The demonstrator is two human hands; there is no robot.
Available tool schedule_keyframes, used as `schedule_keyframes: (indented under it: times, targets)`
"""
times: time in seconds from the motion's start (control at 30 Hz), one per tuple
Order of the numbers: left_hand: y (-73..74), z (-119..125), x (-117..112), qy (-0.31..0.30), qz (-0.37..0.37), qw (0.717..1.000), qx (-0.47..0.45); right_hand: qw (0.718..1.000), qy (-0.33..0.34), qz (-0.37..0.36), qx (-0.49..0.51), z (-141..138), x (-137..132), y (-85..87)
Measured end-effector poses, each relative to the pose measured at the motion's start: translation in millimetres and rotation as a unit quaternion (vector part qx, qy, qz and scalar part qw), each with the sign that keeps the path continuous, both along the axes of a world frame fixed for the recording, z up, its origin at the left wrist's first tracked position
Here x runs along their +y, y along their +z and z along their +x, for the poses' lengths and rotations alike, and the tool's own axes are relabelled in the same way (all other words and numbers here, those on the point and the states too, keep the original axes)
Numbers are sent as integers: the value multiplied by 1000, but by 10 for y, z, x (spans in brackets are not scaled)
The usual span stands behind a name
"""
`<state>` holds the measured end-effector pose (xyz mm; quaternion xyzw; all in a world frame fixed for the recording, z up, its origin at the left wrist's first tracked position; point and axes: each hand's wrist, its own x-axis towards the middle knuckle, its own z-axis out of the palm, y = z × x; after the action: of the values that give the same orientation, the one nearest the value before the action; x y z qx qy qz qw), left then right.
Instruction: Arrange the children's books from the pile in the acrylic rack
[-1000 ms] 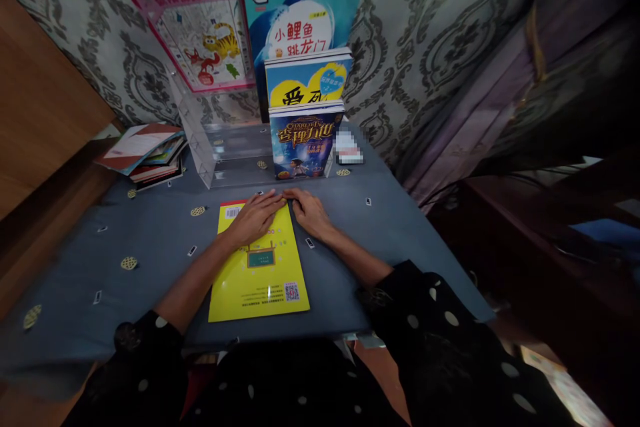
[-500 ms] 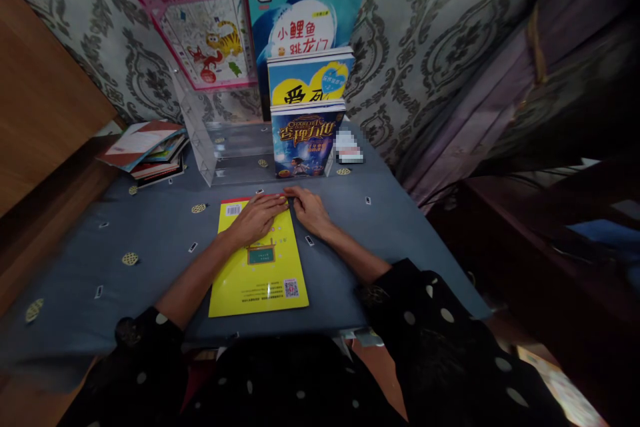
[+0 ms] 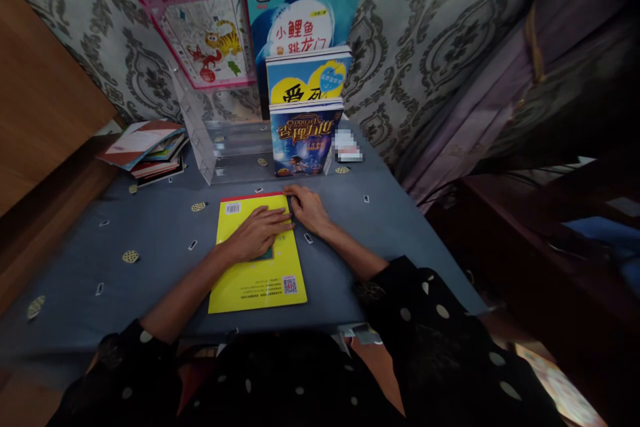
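A yellow book (image 3: 255,280) with a red strip along its far edge lies flat on the cloth-covered table, its back cover with barcode and QR code facing up. My left hand (image 3: 257,232) rests palm down across the middle of that cover, fingers stretched toward the right edge and holding nothing. At the book's far right corner is my right hand (image 3: 310,210), its fingers bent in and gripping the corner; the underside of this grip is hidden.
Beyond the book stands a clear acrylic rack (image 3: 200,140) holding upright books, with a blue book (image 3: 300,147) in front and a pink book (image 3: 200,20) at the back left. A pile of books (image 3: 150,150) lies left. The tablecloth (image 3: 165,280) has pineapple prints.
My left hand has slid toward me over the cover, from near the far edge to the middle. The right hand stays at the corner, and the book lies in almost the same place.
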<state>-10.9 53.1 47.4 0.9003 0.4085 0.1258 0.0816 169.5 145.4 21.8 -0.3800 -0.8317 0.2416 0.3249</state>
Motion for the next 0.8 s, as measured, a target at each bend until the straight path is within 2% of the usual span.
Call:
schedule_keyframes:
  times: [0.13,0.43,0.57,0.8]
  targets:
    - [51,53,-231,-21,-22,999,11,1000,2,2,-2,1,-9,17]
    - [159,201,-909,-86,-55,995,4,1000,8,1,1,12,-20,4]
    - [134,214,-979,-77,-37,996,14,1000,9,12,-6,29,-44,-5]
    - [127,224,-900,-99,-2,994,40,1000,1,23,-20,39,-76,-6]
